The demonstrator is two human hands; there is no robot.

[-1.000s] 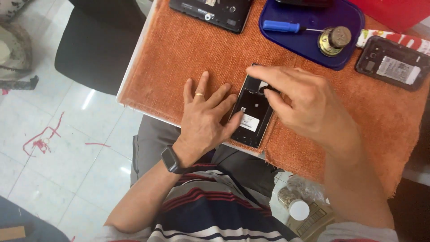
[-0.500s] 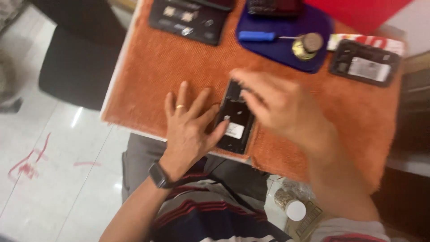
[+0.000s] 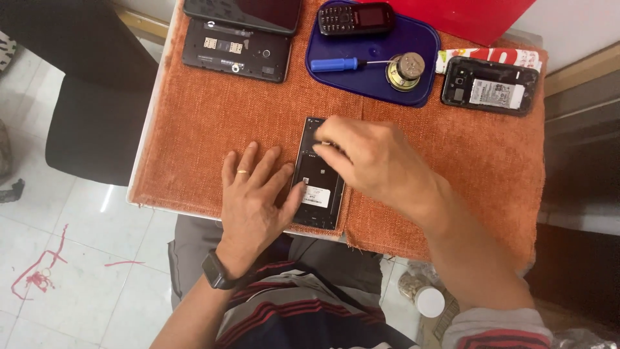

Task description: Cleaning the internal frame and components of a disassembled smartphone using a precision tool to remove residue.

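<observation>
Opened black phone (image 3: 318,187), back cover off, lies lengthwise near front edge of the orange cloth (image 3: 206,116) covering the small table. Left hand (image 3: 255,194) flat on the cloth w/ fingers spread, thumb against the phone's left edge, pinning it. Right hand (image 3: 368,158) over the phone's upper half, fingertips bunched down onto the inner board; looks like a pinch on some small part, but what's between them is hidden, can't tell. Step in hand, as I read it: working a small component in/out of the upper section while the body's held steady. Next move calls for fine fingertip control, left hand keeping it from sliding on the cloth. Farther back: blue tray (image 3: 374,58) w/ blue-handled screwdriver (image 3: 336,64), a round metal part (image 3: 405,68) and a keypad phone (image 3: 359,18); another opened phone (image 3: 489,85) at right, a larger opened device (image 3: 236,50) at left.
</observation>
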